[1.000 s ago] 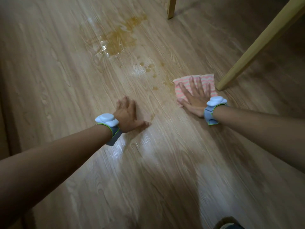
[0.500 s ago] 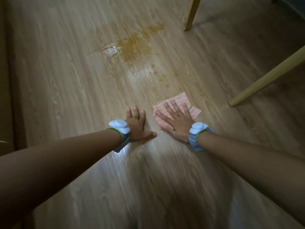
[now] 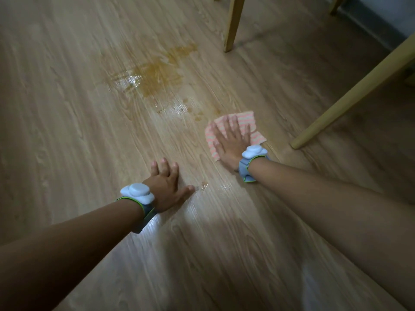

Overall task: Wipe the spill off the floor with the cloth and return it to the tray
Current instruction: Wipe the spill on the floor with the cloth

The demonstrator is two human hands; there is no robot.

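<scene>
A brown spill (image 3: 157, 74) spreads over the wooden floor (image 3: 67, 108), with smaller drops (image 3: 179, 108) trailing toward me. A pink-and-white striped cloth (image 3: 257, 136) lies flat on the floor to the right of those drops. My right hand (image 3: 232, 140) presses on the cloth, palm down, fingers spread. My left hand (image 3: 166, 185) rests flat on the bare floor, nearer to me and to the left, with nothing under it. One small drop (image 3: 204, 185) sits just beyond its thumb. No tray is in view.
A wooden furniture leg (image 3: 233, 23) stands beyond the spill at the top. A second, slanted leg (image 3: 350, 95) meets the floor just right of the cloth. A dark wall base (image 3: 381, 34) runs along the top right corner.
My right hand slid the cloth away from my left hand, to the right and slightly forward toward the slanted leg. My left hand stayed planted on the floor.
</scene>
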